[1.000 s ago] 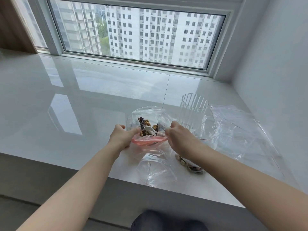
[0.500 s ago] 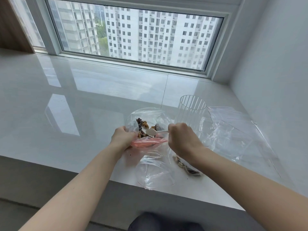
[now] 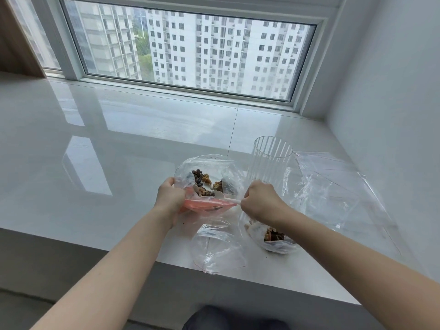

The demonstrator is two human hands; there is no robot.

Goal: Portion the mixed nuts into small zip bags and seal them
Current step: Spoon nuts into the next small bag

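Observation:
A large clear bag (image 3: pixel 204 167) with mixed nuts (image 3: pixel 202 183) lies on the white sill. My left hand (image 3: pixel 170 198) pinches the mouth of a small zip bag (image 3: pixel 207 207) with a pink-red strip, held open in front of the large bag. My right hand (image 3: pixel 260 202) grips the handle of a white spoon (image 3: pixel 223 197), whose bowl carries nuts at the small bag's mouth. A small bag with nuts (image 3: pixel 273 239) lies under my right forearm. An empty clear bag (image 3: pixel 217 251) lies near the sill's front edge.
A tall ribbed clear cup (image 3: pixel 270 163) stands just behind my right hand. Crumpled clear plastic bags (image 3: pixel 338 194) spread to the right, near the white wall (image 3: pixel 392 115). The sill's front edge (image 3: pixel 95 246) drops off below my arms. A window (image 3: pixel 190 55) runs along the back.
My right hand has drawn the spoon out of the large bag towards the small bag's mouth. My left hand keeps its hold on the small bag.

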